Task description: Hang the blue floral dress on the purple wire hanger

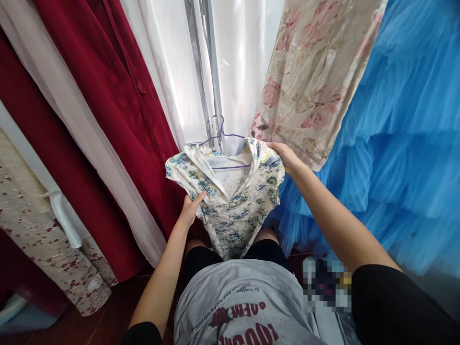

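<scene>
A sleeveless floral blouse [237,215], white with blue and yellow flowers, hangs in front of me on a purple hanger [232,167]. The hanger's hook rises near some grey straps, and I cannot tell whether it is hooked on them. My left hand [191,208] grips the blouse's side below the armhole, thumb on top and fingers hidden behind the cloth. At the shoulder on the other side, my right hand [283,155] is closed on the blouse's edge, with its fingers partly out of sight.
Long red curtains [108,120] and a white curtain [161,62] hang on the left and behind. Grey straps [214,72] run down the middle. On the right hang a beige flowered cloth [316,81] and a ruffled blue tulle dress [402,158]. A bin [28,316] stands at lower left.
</scene>
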Demonstrator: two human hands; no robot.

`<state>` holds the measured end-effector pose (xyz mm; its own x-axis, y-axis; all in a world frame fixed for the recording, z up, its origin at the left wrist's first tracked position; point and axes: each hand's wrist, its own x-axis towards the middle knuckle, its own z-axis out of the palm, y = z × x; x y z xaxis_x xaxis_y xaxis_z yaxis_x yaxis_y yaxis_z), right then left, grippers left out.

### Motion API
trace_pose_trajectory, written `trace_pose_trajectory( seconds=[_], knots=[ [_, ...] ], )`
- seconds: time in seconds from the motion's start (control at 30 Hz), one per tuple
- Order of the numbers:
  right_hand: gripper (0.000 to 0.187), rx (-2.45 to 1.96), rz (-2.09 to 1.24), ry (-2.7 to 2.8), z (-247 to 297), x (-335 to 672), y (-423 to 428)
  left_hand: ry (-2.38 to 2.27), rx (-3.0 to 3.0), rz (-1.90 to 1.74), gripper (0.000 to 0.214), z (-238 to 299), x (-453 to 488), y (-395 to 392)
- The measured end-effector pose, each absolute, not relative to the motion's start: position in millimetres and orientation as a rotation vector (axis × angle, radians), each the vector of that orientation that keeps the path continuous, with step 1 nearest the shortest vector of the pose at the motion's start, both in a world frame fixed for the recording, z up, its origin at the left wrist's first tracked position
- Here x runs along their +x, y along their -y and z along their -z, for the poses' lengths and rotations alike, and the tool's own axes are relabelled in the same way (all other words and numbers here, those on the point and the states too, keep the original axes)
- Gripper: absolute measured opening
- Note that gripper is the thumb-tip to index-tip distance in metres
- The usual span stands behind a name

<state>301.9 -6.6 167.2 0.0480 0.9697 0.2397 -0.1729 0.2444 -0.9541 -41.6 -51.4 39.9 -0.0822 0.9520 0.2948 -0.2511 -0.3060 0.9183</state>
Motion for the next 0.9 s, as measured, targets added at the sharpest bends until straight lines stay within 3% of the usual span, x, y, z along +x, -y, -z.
trace_pose_trajectory(
  seconds=[0.13, 0.2, 0.4, 0.47, 0.53, 0.63, 0.67, 0.8, 0.9],
  knots=[
    [0.023, -0.964, -1.145, 1.264, -169.4, 312.6, 10.6, -0.871, 1.301, -1.521, 0.060, -39.4, -32.8, 58.1],
    [0.029, -1.027, -1.012, 1.392, -168.4, 317.6, 13.3, -0.869, 1.367, -1.466, 0.060, -36.9, -31.6, 62.9],
    [0.026, -1.220, 0.220, 1.510, -142.3, 301.6, 32.1, -0.971, 1.455, -1.440, 0.056, -20.2, -39.7, 79.8],
    [0.024, -1.150, 0.212, 1.700, -120.8, 280.2, 47.7, -1.001, 1.426, -1.454, 0.055, -14.1, -42.1, 84.1],
    [0.030, -1.109, -0.054, 2.085, -95.1, 254.6, 64.3, -1.006, 1.405, -1.475, 0.056, -10.6, -42.9, 87.2],
    [0.063, -1.097, -0.227, 2.403, -58.9, 220.0, 79.6, -1.010, 1.385, -1.486, 0.058, -10.8, -42.1, 89.9],
    [0.067, -1.107, -0.202, 2.456, -49.7, 211.5, 80.9, -1.013, 1.378, -1.482, 0.057, -11.8, -41.9, 90.3],
    [0.036, -1.180, 0.025, 2.625, -29.9, 195.6, 76.2, -1.022, 1.379, -1.454, 0.051, -14.8, -45.2, 89.9],
    [0.029, -1.170, 0.116, 2.657, -26.4, 198.2, 76.1, -1.130, 1.425, -1.595, 0.052, -9.0, -49.1, 91.9]
  ],
)
